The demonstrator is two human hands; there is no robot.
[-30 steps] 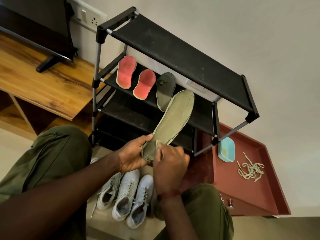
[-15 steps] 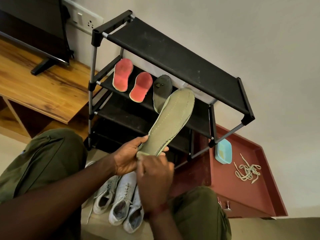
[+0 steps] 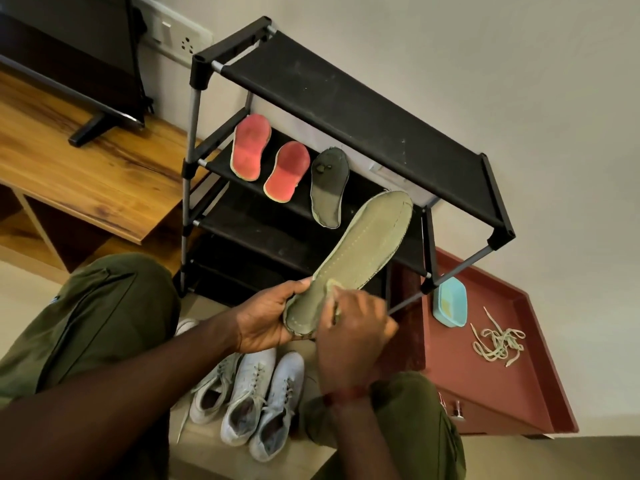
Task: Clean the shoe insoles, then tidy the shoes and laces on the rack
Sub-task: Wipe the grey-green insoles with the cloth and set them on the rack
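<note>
pale wall [image 3: 485,64] fills the upper right of the frame, with a socket [image 3: 176,38] at upper left; below it a wooden unit [image 3: 86,174] carries a tv [image 3: 69,57]; pale floor [image 3: 554,459] shows at lower right; a black rack [image 3: 346,109] stands against the wall at centre; on its second shelf lie two red insoles [image 3: 250,147] side by side and a dark insole [image 3: 328,187] just right of them; a green insole [image 3: 360,251] is held up in front of the rack, toe toward upper right, hiding part of the lower shelves; the left hand [image 3: 266,320] grips its heel end, thumb on top, fingers curled beneath; the right hand [image 3: 353,337], fingers curled, pinches a pale scrap [image 3: 330,289] against the insole near the heel; what the scrap is cannot be told; white shoes [image 3: 249,400] sit on the floor at lower centre, between two green-trousered knees [image 3: 104,306]; at right a red tray [image 3: 502,386] holds a blue dish [image 3: 449,301] and, near it, tangled laces [image 3: 497,342]; the rack's lower pole crosses the tray's left part.
</note>
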